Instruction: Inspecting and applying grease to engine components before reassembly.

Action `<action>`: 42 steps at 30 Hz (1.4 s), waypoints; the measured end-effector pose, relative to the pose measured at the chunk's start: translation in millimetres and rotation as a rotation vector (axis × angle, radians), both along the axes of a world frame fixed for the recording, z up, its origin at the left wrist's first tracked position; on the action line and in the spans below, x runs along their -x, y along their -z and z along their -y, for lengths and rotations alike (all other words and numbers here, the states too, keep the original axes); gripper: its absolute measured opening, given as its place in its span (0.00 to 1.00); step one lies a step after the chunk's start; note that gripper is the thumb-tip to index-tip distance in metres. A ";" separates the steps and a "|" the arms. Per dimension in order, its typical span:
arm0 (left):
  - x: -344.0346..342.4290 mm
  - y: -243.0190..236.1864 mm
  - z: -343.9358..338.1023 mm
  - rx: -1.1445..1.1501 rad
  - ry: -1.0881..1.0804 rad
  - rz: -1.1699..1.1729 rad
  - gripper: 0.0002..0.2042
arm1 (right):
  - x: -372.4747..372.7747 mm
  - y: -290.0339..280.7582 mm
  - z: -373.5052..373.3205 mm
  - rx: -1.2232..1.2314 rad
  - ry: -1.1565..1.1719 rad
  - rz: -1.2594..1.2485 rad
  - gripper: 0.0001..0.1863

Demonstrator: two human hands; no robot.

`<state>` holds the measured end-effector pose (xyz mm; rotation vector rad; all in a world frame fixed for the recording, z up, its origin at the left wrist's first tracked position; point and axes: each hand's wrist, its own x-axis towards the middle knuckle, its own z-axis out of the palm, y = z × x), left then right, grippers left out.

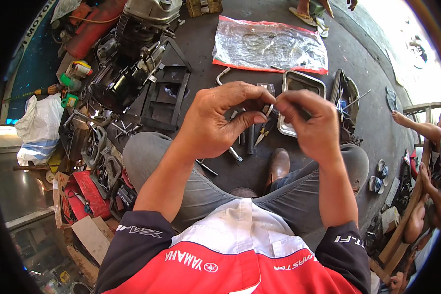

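Observation:
Above the floor between my knees, my left hand (pixel 213 120) pinches a small round metal part (pixel 268 110) with a pale rim between thumb and fingertips. Close against its right side is my right hand (pixel 314 122), with thumb and fingers pressed together. Whatever lies between the right fingertips is hidden and slightly blurred. Below and behind the hands, a shallow metal tray (pixel 306 73) rests on the floor, partly covered by the right hand. A dark bar (pixel 251 141) and a silver socket tool (pixel 235 155) lie near my shoe.
At the far left stands an engine (pixel 132 54) beside a black metal frame (pixel 167 90). A clear plastic bag (pixel 269 46) with red edges lies ahead. Tools and a red case (pixel 85 193) crowd the left side. Other people's limbs (pixel 416 128) show at the right.

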<state>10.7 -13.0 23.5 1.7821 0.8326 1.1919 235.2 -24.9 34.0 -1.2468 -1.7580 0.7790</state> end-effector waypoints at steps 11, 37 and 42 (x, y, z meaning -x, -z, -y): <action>-0.1 -1.0 1.7 -0.009 0.003 -0.018 0.17 | 0.5 -3.5 -2.3 -0.109 -0.048 0.079 0.05; 2.5 2.5 -2.5 -0.176 -0.058 -0.161 0.18 | 5.2 -1.5 3.6 -0.060 -0.236 0.038 0.04; -0.2 3.7 0.1 -0.018 0.045 -0.043 0.18 | 4.9 -0.7 -0.1 0.024 -0.040 0.016 0.05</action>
